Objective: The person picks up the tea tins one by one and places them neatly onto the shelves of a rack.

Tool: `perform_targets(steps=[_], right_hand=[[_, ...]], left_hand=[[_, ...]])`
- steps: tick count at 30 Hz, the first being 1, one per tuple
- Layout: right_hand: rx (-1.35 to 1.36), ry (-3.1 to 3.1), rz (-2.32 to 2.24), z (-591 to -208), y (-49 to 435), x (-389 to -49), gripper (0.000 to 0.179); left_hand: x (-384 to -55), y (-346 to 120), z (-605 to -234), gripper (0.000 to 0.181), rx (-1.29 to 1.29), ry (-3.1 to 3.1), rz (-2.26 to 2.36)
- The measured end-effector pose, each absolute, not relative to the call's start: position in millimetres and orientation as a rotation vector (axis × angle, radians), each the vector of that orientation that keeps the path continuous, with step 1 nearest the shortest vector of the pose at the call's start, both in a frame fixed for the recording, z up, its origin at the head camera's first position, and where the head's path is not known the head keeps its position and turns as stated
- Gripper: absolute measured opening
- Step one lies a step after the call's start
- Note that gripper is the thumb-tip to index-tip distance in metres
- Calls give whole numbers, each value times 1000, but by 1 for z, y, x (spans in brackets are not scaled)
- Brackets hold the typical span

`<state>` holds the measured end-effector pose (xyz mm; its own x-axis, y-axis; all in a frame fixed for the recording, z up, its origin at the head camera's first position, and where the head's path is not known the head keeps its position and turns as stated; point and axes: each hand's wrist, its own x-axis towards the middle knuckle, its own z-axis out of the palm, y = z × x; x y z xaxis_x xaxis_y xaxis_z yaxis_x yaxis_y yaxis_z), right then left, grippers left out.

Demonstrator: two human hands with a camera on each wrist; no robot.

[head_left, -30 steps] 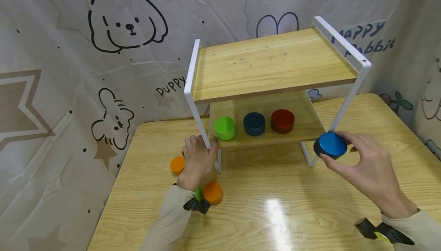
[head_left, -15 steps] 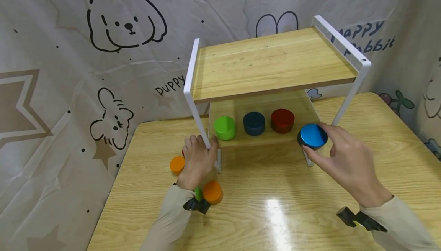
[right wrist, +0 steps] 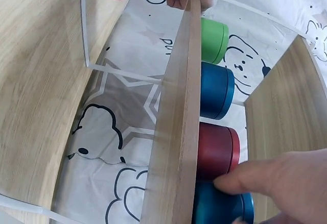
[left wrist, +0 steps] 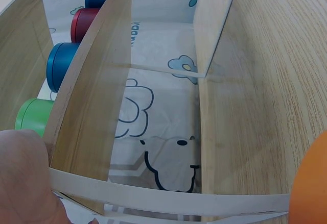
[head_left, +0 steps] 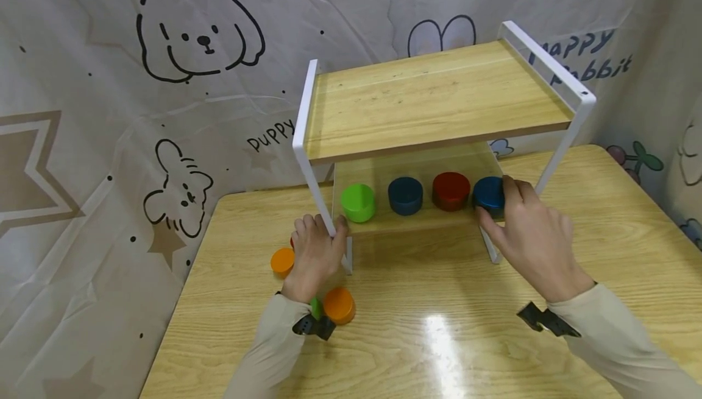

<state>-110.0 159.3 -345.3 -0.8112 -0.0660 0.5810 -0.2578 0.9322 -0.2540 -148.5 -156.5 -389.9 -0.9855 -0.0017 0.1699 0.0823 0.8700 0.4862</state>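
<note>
My right hand (head_left: 534, 237) pinches a blue round tin (head_left: 487, 195) between thumb and fingers at the right end of the lower board (head_left: 384, 170) of a two-tier shelf. In the right wrist view this blue tin (right wrist: 219, 203) stands close beside a red tin (right wrist: 217, 150). Further left on the same board come a darker blue tin (head_left: 404, 197) and a bright green tin (head_left: 358, 204). My left hand (head_left: 315, 259) grips the shelf's white left front post (head_left: 315, 195), thumb on the inner side, near the green tin.
The shelf's upper board (head_left: 439, 94) overhangs the row of tins. On the table (head_left: 406, 350), left of the shelf, lie two orange tins, one (head_left: 282, 262) behind the other (head_left: 339, 306). A green tin (head_left: 316, 307) and a red one are partly hidden by the left arm.
My right hand has carried the blue tin leftward and inward from beside the right post to the lower board, beside the red tin. The left hand has stayed on its post.
</note>
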Motion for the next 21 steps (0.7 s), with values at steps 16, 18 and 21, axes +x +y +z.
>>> perform_targets(steps=[16, 18, 21], right_hand=[[212, -2498, 356, -348, 160, -120, 59], [264, -2463, 348, -350, 162, -117, 60], [368, -2360, 339, -354, 167, -109, 60]], left_hand=[[-149, -156, -388, 46, -59, -2869, -753], [-149, -155, -389, 46, -53, -2865, -751], [-149, -155, -391, 46, -42, -2851, -750]])
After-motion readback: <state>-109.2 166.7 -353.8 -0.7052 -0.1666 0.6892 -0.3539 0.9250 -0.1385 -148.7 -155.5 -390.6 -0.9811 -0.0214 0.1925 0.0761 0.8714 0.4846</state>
